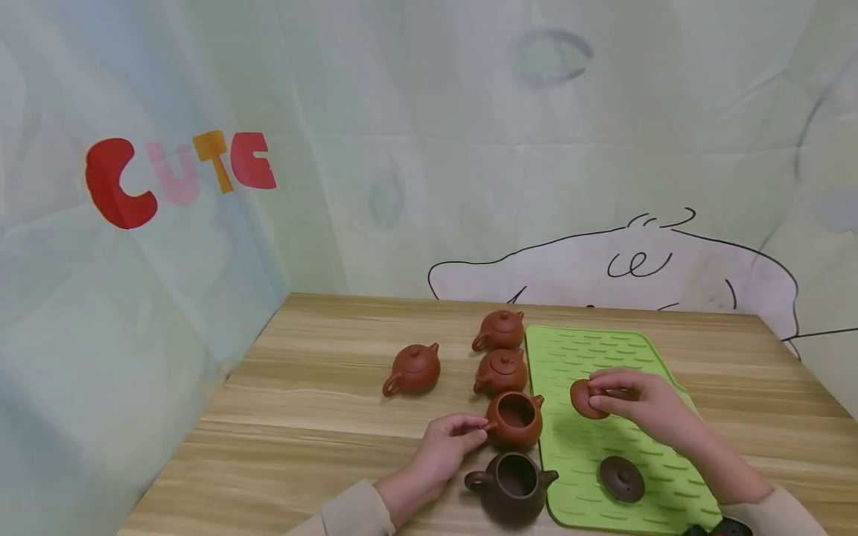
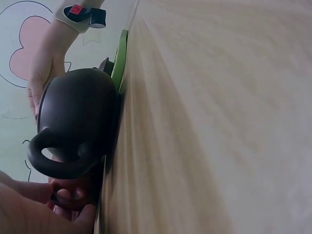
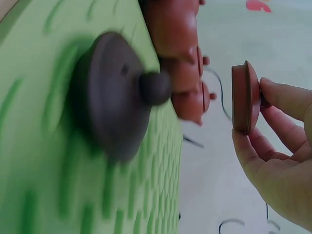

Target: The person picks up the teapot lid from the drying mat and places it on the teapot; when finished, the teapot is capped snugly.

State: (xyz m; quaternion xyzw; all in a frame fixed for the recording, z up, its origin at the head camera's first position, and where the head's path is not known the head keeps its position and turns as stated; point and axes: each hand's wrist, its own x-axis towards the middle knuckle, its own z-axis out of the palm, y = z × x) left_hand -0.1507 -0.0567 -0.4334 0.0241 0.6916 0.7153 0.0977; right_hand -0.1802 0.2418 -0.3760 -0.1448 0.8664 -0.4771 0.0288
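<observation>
My left hand (image 1: 439, 458) pinches the handle of a lidless reddish-brown teapot (image 1: 529, 435), which stands on the table beside the green mat. Above the mat, my right hand (image 1: 643, 402) holds a reddish-brown teapot lid (image 1: 585, 402) by its knob; the right wrist view shows this lid (image 3: 242, 97) raised and seen edge-on. A dark brown teapot (image 1: 503, 502), also without a lid, stands nearest me, and in the left wrist view this dark teapot (image 2: 78, 117) partly hides the reddish one. Its matching dark lid (image 1: 622, 479) lies knob up on the mat.
The green textured mat (image 1: 570, 491) covers the table's right part. Two lidded reddish teapots (image 1: 504, 330) stand in line behind the lidless one, along the mat's left edge. Another lidded teapot (image 1: 417, 370) sits apart to the left. A printed cloth (image 1: 375, 149) hangs behind the wooden table (image 1: 281, 417).
</observation>
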